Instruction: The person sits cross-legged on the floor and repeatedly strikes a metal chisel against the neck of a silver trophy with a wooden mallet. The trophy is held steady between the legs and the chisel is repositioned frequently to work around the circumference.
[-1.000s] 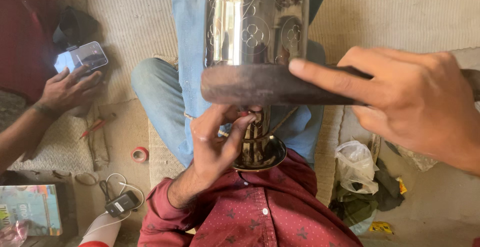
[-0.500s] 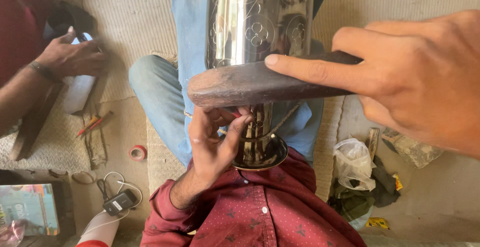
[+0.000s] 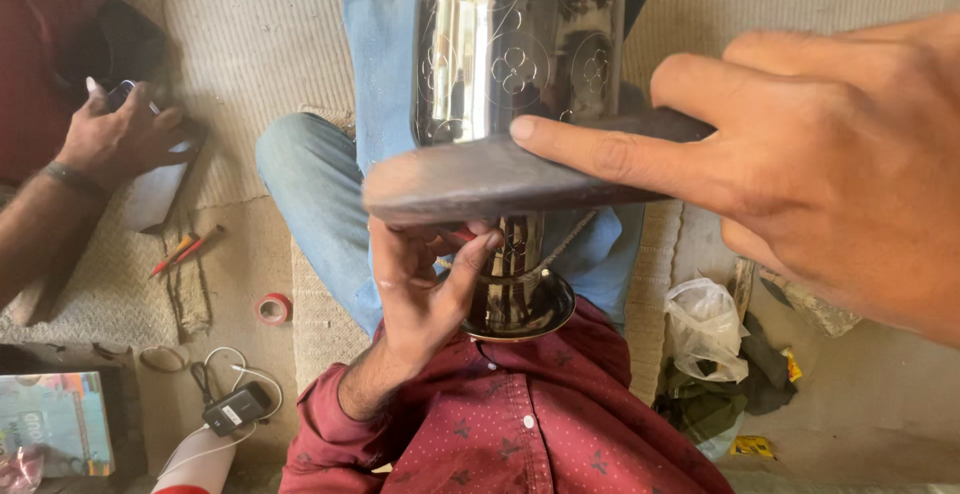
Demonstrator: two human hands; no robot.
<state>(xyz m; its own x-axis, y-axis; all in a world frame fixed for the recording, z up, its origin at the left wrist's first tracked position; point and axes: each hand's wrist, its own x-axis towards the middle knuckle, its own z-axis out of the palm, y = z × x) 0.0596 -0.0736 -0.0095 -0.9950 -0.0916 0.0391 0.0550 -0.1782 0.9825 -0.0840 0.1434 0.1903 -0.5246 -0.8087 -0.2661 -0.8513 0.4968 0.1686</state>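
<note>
While the engraved metal vessel (image 3: 515, 64) rests across our lap, our left hand (image 3: 425, 289) curls its fingers around the narrow neck. Right hand (image 3: 800, 169) – fingers clamped on a dark flat paddle (image 3: 470, 179) – presses it against the vessel's side.

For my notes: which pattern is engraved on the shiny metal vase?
Engraved circles holding four-petal flowers on the metal vase, clearest in the head view.

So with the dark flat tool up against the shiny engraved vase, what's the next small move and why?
Probably draw the dark flat tool along the engraved vase: the right hand presses it there with a finger, while the left hand steadies the neck.
</note>
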